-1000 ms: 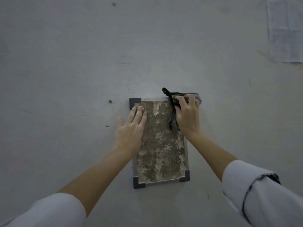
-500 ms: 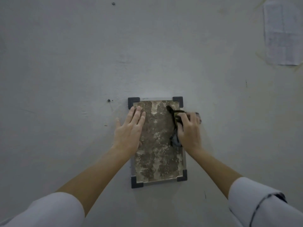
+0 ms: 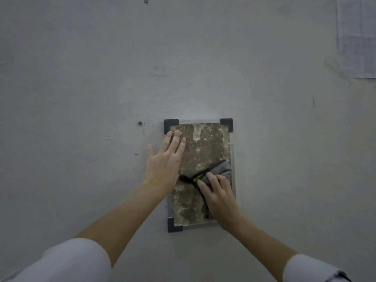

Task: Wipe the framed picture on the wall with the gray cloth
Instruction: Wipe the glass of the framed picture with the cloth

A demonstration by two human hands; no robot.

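Observation:
The framed picture [image 3: 205, 145] hangs on the grey wall, a mottled brown image in a thin frame with dark corner pieces. My left hand [image 3: 165, 161] lies flat, fingers apart, on the picture's left edge, partly on the wall. My right hand [image 3: 218, 195] presses the gray cloth [image 3: 221, 169] against the lower right part of the picture. The cloth has a dark border with a yellow-green strip, and most of it is hidden under my palm. The frame's lower right corner is covered by my right wrist.
A sheet of paper [image 3: 357, 37] is stuck to the wall at the upper right. A small screw [image 3: 140, 123] sits in the wall left of the frame, and another screw [image 3: 145, 1] near the top edge.
My right hand has slid the cloth down from the frame's top right corner to its lower right part. My left hand has stayed flat on the left side.

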